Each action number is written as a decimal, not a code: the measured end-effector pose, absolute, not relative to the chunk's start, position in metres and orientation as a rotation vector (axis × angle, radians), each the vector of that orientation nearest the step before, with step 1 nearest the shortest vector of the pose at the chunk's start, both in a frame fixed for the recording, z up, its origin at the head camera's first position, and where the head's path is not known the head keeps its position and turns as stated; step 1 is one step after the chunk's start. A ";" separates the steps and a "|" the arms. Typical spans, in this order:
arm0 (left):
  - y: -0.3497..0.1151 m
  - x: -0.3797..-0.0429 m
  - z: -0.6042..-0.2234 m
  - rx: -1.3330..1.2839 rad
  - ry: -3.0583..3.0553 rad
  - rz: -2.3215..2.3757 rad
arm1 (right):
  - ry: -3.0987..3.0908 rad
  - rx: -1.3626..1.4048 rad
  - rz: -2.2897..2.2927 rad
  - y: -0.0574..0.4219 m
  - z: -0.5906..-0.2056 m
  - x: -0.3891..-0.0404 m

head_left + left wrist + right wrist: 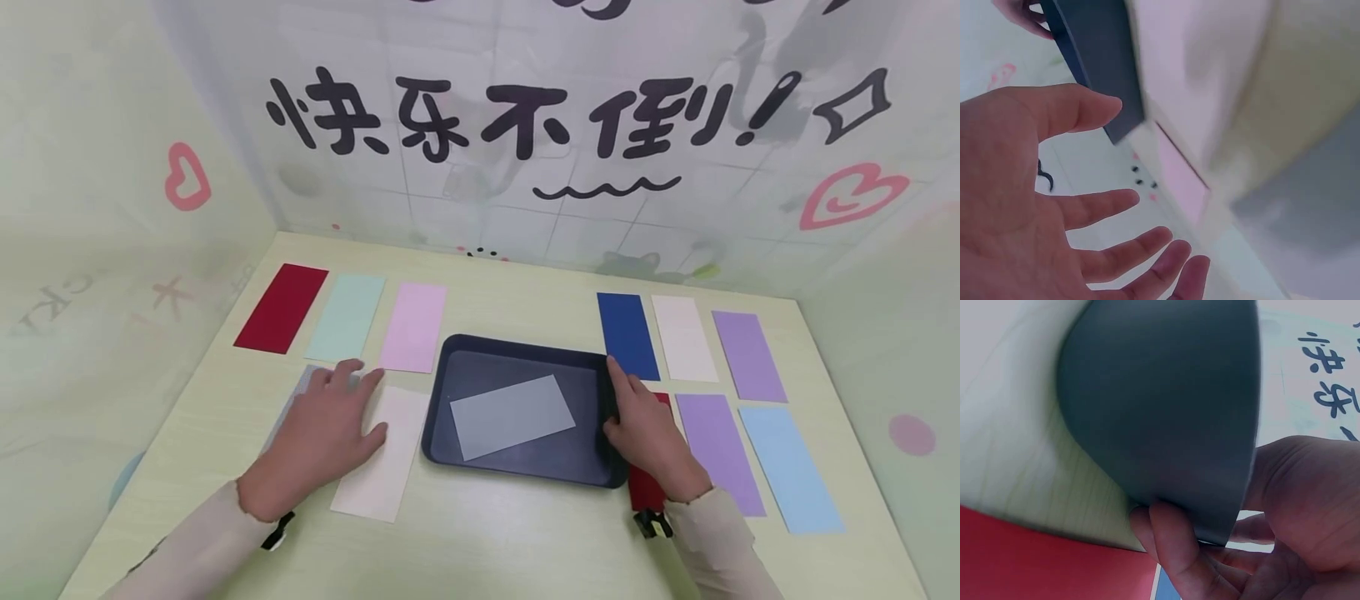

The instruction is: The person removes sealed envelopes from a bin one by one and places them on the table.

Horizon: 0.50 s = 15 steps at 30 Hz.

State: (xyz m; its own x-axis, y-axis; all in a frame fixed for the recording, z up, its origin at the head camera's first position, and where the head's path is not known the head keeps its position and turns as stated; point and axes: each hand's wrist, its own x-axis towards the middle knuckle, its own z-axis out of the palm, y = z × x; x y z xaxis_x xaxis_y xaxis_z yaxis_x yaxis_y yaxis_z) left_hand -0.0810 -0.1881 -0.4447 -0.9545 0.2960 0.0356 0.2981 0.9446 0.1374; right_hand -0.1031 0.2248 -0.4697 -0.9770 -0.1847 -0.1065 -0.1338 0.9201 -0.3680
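Observation:
A dark shallow tray sits mid-table with a pale grey card lying slanted inside. My right hand grips its right rim, thumb on one side of the wall and fingers on the other, as the right wrist view shows of the tray wall. My left hand hovers left of the tray with fingers spread, holding nothing. It partly covers a grey-blue card and overlaps a cream card. In the left wrist view the palm faces the camera, empty.
Left of the tray lie a dark red card, a mint card and a pink card. Right of it are a blue card, a red card, a light blue card and several others. A printed curtain rises behind the table.

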 end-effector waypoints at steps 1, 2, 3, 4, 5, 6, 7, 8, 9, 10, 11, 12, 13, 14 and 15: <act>-0.181 -0.084 -0.442 -0.496 -3.085 -0.191 | 2.940 -0.244 -0.549 0.225 -0.470 -0.103; -0.174 -0.087 -0.440 -0.521 -3.084 -0.160 | 2.939 -0.244 -0.549 0.225 -0.470 -0.103; -0.167 -0.090 -0.439 -0.546 -3.080 -0.136 | 2.937 -0.245 -0.548 0.225 -0.470 -0.103; -0.161 -0.092 -0.437 -0.572 -3.073 -0.122 | 2.938 -0.247 -0.545 0.225 -0.470 -0.104; -0.155 -0.094 -0.435 -0.600 -3.064 -0.099 | 2.939 -0.246 -0.543 0.225 -0.470 -0.104; -0.149 -0.096 -0.434 -0.632 -3.048 -0.088 | 2.942 -0.248 -0.542 0.224 -0.470 -0.104; -0.144 -0.098 -0.432 -0.664 -3.032 -0.079 | 2.945 -0.250 -0.539 0.224 -0.470 -0.105; -0.138 -0.099 -0.431 -0.695 -3.016 -0.081 | 2.948 -0.251 -0.538 0.224 -0.470 -0.105; -0.133 -0.100 -0.430 -0.725 -3.001 -0.081 | 2.949 -0.250 -0.536 0.224 -0.470 -0.105; -0.129 -0.101 -0.429 -0.756 -2.987 -0.073 | 2.952 -0.250 -0.535 0.224 -0.470 -0.105; -0.124 -0.102 -0.428 -0.787 -2.969 -0.062 | 2.953 -0.249 -0.535 0.224 -0.470 -0.105; -0.120 -0.103 -0.428 -0.820 -2.951 -0.056 | 2.955 -0.248 -0.534 0.224 -0.470 -0.105; -0.116 -0.103 -0.428 -0.849 -2.940 -0.050 | 2.955 -0.246 -0.533 0.224 -0.470 -0.104; -0.112 -0.104 -0.429 -0.877 -2.928 -0.043 | 2.955 -0.244 -0.531 0.224 -0.470 -0.104; -0.108 -0.103 -0.429 -0.906 -2.914 -0.029 | 2.954 -0.241 -0.530 0.224 -0.470 -0.104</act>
